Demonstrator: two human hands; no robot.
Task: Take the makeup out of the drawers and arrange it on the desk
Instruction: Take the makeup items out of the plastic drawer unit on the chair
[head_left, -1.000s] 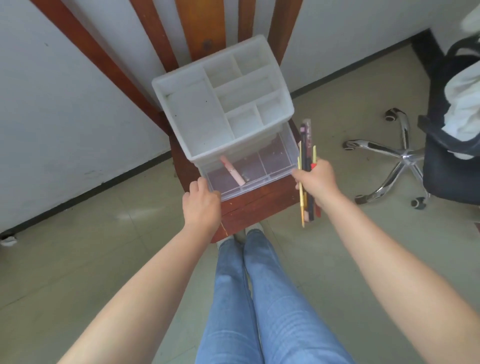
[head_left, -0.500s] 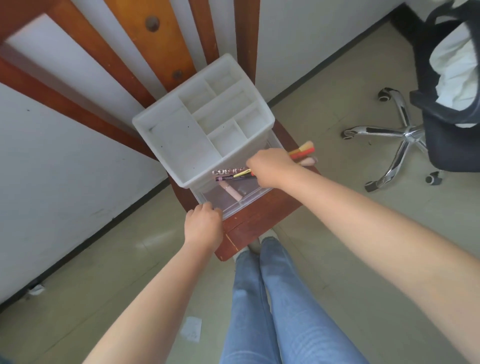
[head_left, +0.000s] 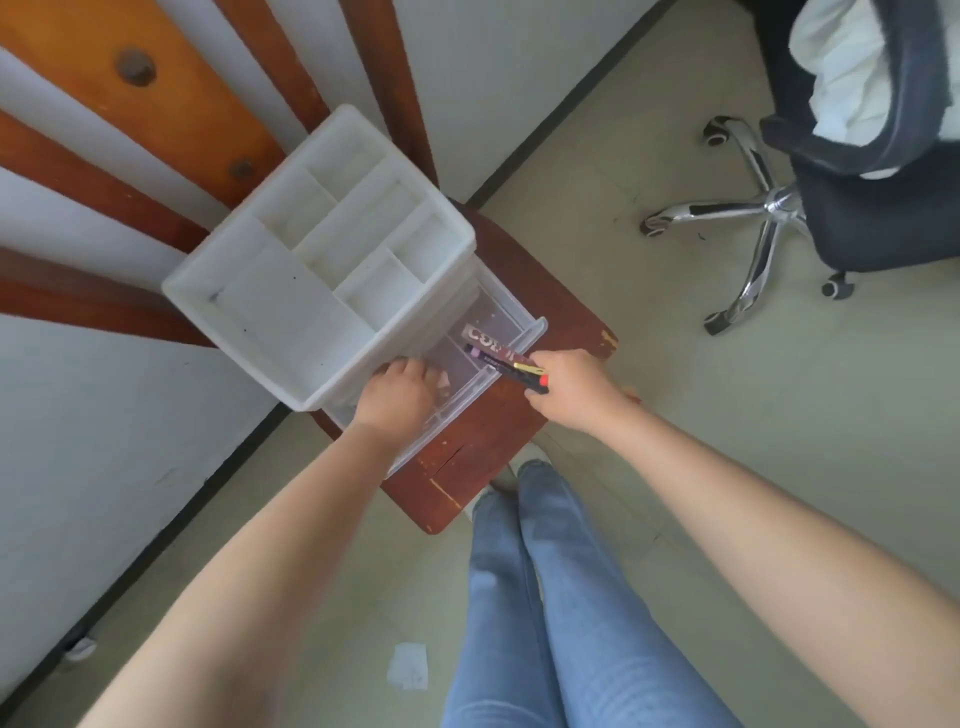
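Room: pale tiled floor (head_left: 727, 415), white wall, one office chair (head_left: 831, 208) at the right.
Worktop: one small red-brown wooden worktop (head_left: 483, 447) carries one white organiser (head_left: 311, 291) with one clear drawer (head_left: 467, 384) pulled out.
Makeup: I count about three pens in one bundle (head_left: 506, 361), lying across the drawer's front edge.
Right hand (head_left: 566, 387): grip clasps the bundle.
Left hand (head_left: 395, 402): reaches into the drawer; I cannot tell its grip.
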